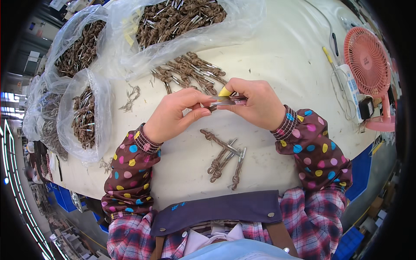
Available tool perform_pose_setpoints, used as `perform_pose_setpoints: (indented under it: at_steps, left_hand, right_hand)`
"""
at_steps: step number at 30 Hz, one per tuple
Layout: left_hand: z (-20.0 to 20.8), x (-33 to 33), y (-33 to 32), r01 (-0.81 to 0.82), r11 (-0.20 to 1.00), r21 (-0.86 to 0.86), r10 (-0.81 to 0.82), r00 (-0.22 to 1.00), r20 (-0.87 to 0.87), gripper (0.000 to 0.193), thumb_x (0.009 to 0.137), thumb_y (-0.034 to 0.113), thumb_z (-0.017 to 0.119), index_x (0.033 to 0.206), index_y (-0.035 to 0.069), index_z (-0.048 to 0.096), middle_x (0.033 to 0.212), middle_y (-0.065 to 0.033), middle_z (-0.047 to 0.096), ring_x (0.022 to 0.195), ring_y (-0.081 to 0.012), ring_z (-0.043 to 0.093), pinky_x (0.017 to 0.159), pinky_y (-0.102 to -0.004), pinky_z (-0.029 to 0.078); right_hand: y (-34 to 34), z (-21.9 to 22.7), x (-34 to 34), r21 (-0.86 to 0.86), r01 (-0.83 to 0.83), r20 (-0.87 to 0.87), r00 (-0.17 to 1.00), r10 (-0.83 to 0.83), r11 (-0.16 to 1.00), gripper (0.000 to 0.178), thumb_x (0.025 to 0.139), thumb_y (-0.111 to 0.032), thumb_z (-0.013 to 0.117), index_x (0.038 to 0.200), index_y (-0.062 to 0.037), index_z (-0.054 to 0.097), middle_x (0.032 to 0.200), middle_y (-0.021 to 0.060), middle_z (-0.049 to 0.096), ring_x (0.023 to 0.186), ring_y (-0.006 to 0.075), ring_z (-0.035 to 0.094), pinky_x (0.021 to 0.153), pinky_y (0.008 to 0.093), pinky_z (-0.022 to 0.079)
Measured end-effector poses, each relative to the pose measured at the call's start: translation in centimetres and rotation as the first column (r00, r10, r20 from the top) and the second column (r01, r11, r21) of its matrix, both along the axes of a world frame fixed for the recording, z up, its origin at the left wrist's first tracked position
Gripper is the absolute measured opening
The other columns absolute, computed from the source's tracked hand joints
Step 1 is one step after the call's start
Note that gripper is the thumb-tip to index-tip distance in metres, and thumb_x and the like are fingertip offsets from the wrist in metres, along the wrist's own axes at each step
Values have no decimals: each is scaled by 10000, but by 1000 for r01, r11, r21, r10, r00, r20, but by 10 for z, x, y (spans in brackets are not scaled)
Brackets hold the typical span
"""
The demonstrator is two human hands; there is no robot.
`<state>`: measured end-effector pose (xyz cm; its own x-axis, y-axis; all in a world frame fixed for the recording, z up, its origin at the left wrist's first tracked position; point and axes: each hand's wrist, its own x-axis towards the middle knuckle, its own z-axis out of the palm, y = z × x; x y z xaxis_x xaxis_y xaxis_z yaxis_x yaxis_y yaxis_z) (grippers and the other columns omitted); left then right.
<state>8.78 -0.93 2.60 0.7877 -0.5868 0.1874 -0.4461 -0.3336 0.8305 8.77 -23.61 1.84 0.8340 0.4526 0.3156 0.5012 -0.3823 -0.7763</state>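
My right hand (260, 104) is closed around small metal thread snips (226, 102), whose blades point toward my left hand. A yellow band (225, 92) shows at the fingertips of the right hand. My left hand (177, 110) pinches the end of a brown cord (212, 107) at the blades; most of that cord is hidden by the fingers. On the table below my hands lie several knotted brown cords (216, 164) with silver metal tips. Just beyond my hands is a loose pile of the same cords (190, 69).
Clear plastic bags (125, 56) full of knotted cords stand at the far left. Cord scraps (130, 99) lie left of my hands. At the right are a pink fan (367, 60), a white power strip (350, 89) and a yellow-handled tool (327, 55) on the white table (281, 56).
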Motion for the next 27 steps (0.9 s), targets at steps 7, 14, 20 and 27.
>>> perform_pose_setpoints:
  at_steps: [7, 14, 20, 27]
  left_hand:
    - [-6, -2, -4, -104, 983, 153, 39, 925, 378, 60, 856, 73, 649, 902, 38, 634, 759, -42, 631, 633, -209, 620, 561, -292, 490]
    - [-18, -13, -13, -232, 969, -87, 236, 971, 39, 69, 936, 93, 561, 938, 35, 523, 695, -45, 601, 568, -167, 600, 524, -284, 474]
    - [-19, -10, -9, -305, 950, 63, 300, 951, 73, 71, 944, 104, 552, 935, 41, 521, 703, -80, 586, 541, -175, 561, 513, -292, 452]
    - [-20, -11, -13, -281, 957, 72, 262, 943, 204, 89, 915, 88, 583, 931, 37, 512, 758, -110, 599, 643, -287, 589, 573, -332, 475]
  right_hand:
    - [3, -5, -2, 41, 34, 35, 999, -36, 999, 217, 766, -100, 767, 883, -12, 606, 736, 70, 651, 607, 126, 601, 580, 238, 494]
    - [3, -6, -4, -40, 52, 87, 995, -48, 998, 279, 759, -161, 782, 907, -18, 593, 786, 69, 652, 645, 153, 640, 596, 247, 519]
    - [1, 3, -4, -213, 235, 336, 929, -155, 949, 381, 761, -359, 737, 897, -54, 553, 908, 37, 581, 676, 198, 632, 552, 284, 512]
    - [6, 4, -10, -419, 276, 610, 791, 43, 865, 297, 787, -357, 696, 780, -120, 517, 764, 9, 482, 503, 156, 530, 443, 293, 407]
